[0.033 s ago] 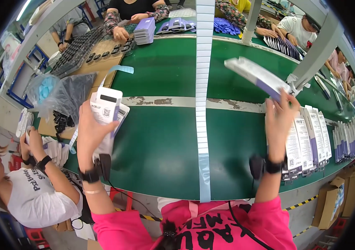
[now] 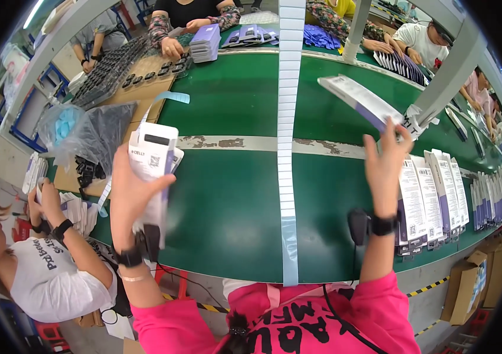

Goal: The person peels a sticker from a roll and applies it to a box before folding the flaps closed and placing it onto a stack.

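Observation:
Slim white boxes (image 2: 155,154) with purple parts, each with a dark slot and a small square code, stand upright in my left hand (image 2: 132,192). The fingers wrap round their left side and the thumb lies across the front; at least two boxes overlap there. At the right, my right hand (image 2: 387,168) is open, thumb and fingers apart. Its fingertips overlap the near end of a white-and-purple box (image 2: 357,101) lying slanted over the green belt; whether they touch it I cannot tell. Beside that wrist a row of similar boxes (image 2: 433,197) leans together.
A pale blue strip of labels (image 2: 287,118) hangs down the middle. More boxes (image 2: 491,200) stand far right, by a grey metal post (image 2: 454,76). Co-workers sit around the green table (image 2: 227,218); one, in a white shirt (image 2: 65,277), is close on my left.
My right hand has drawn a little left, its fingers spreading at the slanted box's end. That box has shifted slightly. The boxes in my left hand have tilted a bit to the right.

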The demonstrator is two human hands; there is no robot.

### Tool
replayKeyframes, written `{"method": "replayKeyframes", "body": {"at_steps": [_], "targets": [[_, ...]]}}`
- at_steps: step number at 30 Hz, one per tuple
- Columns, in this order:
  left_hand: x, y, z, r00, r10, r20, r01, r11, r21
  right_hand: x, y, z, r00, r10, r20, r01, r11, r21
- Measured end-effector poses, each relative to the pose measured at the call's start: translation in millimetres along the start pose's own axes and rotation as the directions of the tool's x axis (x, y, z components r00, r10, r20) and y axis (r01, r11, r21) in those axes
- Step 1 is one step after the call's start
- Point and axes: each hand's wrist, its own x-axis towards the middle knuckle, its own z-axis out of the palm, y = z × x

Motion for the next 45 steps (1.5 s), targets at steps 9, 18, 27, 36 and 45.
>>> {"method": "replayKeyframes", "body": {"at_steps": [9,18,27,36,45], "targets": [[-80,26,84,0.804,0.161,0.572,0.577,0.020,-0.816,-82,-52,-2,0.834,-0.368,0.411,-0.014,0.730,0.683],[-36,57,186,0.636,0.183,0.750,0.769,-0.066,-0.636,-108,-59,15,0.701,-0.569,0.430,0.213,0.742,0.635],[-63,75,152,0.794,0.005,0.608,0.591,0.227,-0.774,-86,-40,-60,0.888,-0.352,0.297,0.114,0.793,0.599],[-103,146,75,0.875,0.296,0.384,0.008,0.783,-0.622,-18,-75,-117,0.531,-0.757,0.380,0.404,0.621,0.672],[-111,149,64,0.821,0.372,0.433,-0.070,0.818,-0.570,-33,-89,-101,0.601,-0.724,0.339,0.508,0.673,0.538]]}}
